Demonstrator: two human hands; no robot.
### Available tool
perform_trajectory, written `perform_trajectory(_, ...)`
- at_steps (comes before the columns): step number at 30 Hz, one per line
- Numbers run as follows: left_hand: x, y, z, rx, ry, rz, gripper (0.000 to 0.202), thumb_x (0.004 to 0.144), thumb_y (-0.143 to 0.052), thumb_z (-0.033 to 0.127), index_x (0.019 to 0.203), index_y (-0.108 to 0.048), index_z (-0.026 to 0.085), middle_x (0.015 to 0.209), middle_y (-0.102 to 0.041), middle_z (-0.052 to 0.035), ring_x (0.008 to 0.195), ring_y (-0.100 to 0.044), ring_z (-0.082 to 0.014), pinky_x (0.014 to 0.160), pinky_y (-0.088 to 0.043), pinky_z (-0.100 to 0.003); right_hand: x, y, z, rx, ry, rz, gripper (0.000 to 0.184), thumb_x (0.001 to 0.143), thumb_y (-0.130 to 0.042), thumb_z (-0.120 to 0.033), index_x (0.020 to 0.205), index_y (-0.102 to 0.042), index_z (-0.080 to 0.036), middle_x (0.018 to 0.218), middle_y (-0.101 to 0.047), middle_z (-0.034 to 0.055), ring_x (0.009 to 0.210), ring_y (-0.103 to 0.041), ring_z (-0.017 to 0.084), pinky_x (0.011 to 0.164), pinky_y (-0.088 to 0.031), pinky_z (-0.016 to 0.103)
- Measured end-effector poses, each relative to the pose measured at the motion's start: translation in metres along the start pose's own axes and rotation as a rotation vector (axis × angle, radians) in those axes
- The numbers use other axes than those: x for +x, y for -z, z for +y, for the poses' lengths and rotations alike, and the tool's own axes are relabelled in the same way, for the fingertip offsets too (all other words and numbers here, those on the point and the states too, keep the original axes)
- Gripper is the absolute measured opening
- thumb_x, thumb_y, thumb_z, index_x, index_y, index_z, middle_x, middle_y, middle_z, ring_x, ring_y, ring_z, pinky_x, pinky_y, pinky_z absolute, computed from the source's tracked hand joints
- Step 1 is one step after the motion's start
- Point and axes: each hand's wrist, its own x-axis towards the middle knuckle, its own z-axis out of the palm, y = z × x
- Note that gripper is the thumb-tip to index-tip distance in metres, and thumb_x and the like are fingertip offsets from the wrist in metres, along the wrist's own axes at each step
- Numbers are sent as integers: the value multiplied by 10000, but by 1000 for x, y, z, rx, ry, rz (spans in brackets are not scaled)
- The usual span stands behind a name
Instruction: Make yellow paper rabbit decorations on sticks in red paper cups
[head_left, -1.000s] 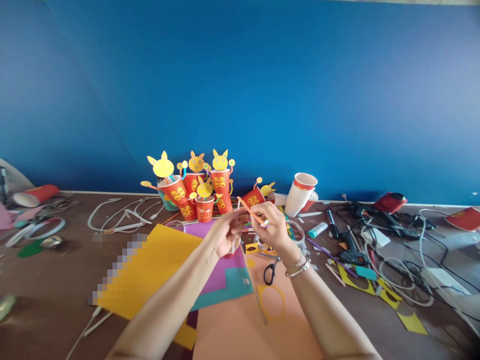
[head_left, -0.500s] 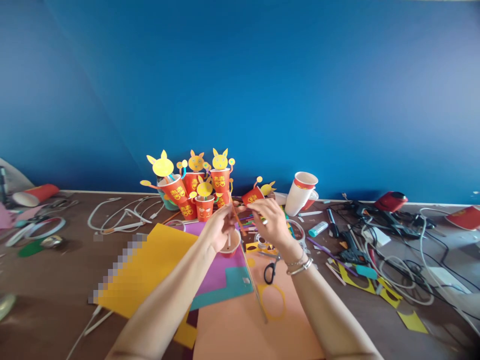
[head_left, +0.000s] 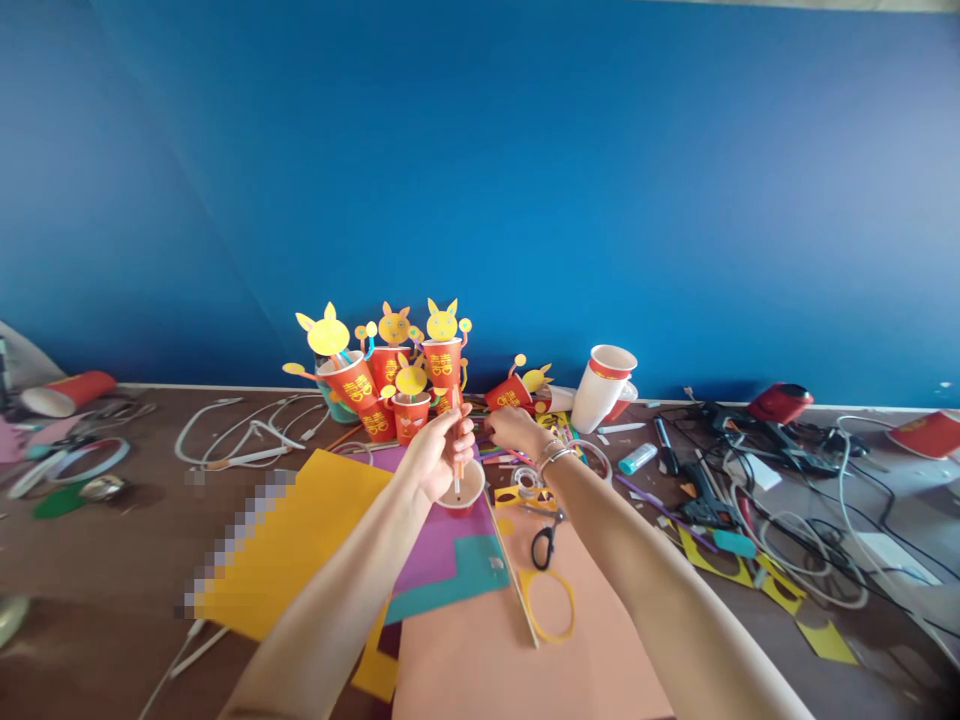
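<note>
My left hand [head_left: 439, 452] is closed on an orange straw [head_left: 455, 442], held upright with its lower end inside a small red paper cup [head_left: 463, 494] that stands on purple paper [head_left: 439, 540]. My right hand [head_left: 512, 428] reaches forward past the cup toward a heap of coloured straws [head_left: 501, 452] on the table, its fingers bent down; whether it holds anything is hidden. Just beyond both hands stands a cluster of red cups with yellow paper animal heads [head_left: 390, 375].
Yellow paper [head_left: 300, 540], teal and peach sheets [head_left: 480, 650] lie in front. Black-handled scissors [head_left: 544, 540], tape rolls [head_left: 525, 482], a stack of white cups [head_left: 602, 388], a glue gun [head_left: 701, 495] and tangled cables [head_left: 810, 520] fill the right. White cords [head_left: 240, 435] lie left.
The straw went from slanted between both hands to upright in my left hand, its end down in the cup. My right hand let it go and reached forward.
</note>
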Motion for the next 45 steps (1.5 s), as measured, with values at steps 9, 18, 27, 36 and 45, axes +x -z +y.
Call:
perform_trajectory(9,-2,-4,0,-71,4,50,184,934,-407,127,819,-551,116,549,-432,43,370,-330,-26,336,-239,-126,-16,5,9,175,-59,291,295,880,-420,-216,1060,-639,-138,996,-689,119,900,-642,204,757,-477,274)
perform_trajectory(18,-2,-9,-17,-28,67,86,187,919,-423,107,814,-578,110,641,-633,-53,481,-564,-95,413,-418,-170,-98,1,-15,412,390,1066,96,845,-540,-167,912,-598,-204,863,-668,48,800,-612,164,735,-486,294)
perform_trajectory(27,-2,-11,-43,59,17,38,59,844,-563,107,830,-619,118,645,-650,-21,530,-610,-97,502,-464,-172,-111,-23,-16,117,537,1108,202,816,-552,-100,968,-613,-217,1012,-653,92,911,-615,208,731,-489,334)
perform_trajectory(36,-13,-17,-78,434,-166,-153,340,741,-707,451,794,-546,156,640,-619,13,482,-571,-92,451,-431,-190,-119,8,-8,1283,-59,710,318,876,-511,-451,868,-659,-169,735,-637,39,656,-572,155,584,-446,259)
perform_trajectory(45,-6,5,-109,361,-69,-232,466,691,-736,509,952,-634,138,857,-729,-84,776,-695,-219,673,-523,-299,-112,-3,18,1306,-115,465,299,680,-697,-439,735,-742,-148,699,-690,50,712,-623,190,662,-468,290)
